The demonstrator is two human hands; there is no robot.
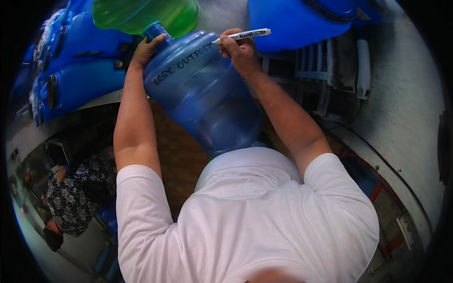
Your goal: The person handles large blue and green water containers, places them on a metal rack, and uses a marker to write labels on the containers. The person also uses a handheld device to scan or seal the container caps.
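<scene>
A large translucent blue water jug (212,95) lies tilted before me, its base near my belly and its neck (158,32) pointing away to the upper left. My left hand (147,51) grips the jug beside the neck, thumb laid over the neck's side. Between the fingers of my right hand (242,51) is a white marker pen (251,33), its tip at the jug's shoulder. Dark handwritten capital letters run across the jug's upper side and end at the pen tip.
Beyond the neck lies a green translucent jug (148,14). Blue plastic containers stand at left (81,70), and another blue container (297,24) at upper right. A white slatted rack (311,62) is by the right wall. A person in a patterned shirt (70,198) is at lower left.
</scene>
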